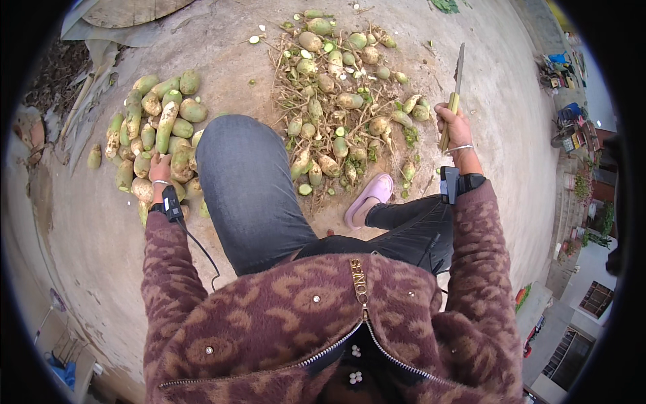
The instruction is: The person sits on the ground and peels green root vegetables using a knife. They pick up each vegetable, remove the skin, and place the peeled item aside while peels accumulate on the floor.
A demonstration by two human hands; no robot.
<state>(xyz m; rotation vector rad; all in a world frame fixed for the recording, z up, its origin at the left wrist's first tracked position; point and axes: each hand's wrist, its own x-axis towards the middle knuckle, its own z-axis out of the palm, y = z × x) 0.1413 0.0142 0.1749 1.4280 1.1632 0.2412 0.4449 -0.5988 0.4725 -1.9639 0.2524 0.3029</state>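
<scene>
the left hand (160, 169) reaches out at about nine o'clock, fingers curled down onto a pale green radish (180, 161) at the near edge of the whole radish pile (153, 128); whether it has a full grip cannot be told. the right hand (455, 126) at three o'clock is closed in a fist around the handle of a cleaver (457, 84), blade pointing up toward twelve. both wrists carry small black devices. between the hands, a knee in grey jeans (245, 182) rises and hides part of the ground. at twelve o'clock lies a heap of trimmed radishes (343, 101) among stalks and roots. a pink slipper (369, 197) sits near centre. the surface is bare grey concrete outdoors, with buildings at four o'clock.
</scene>
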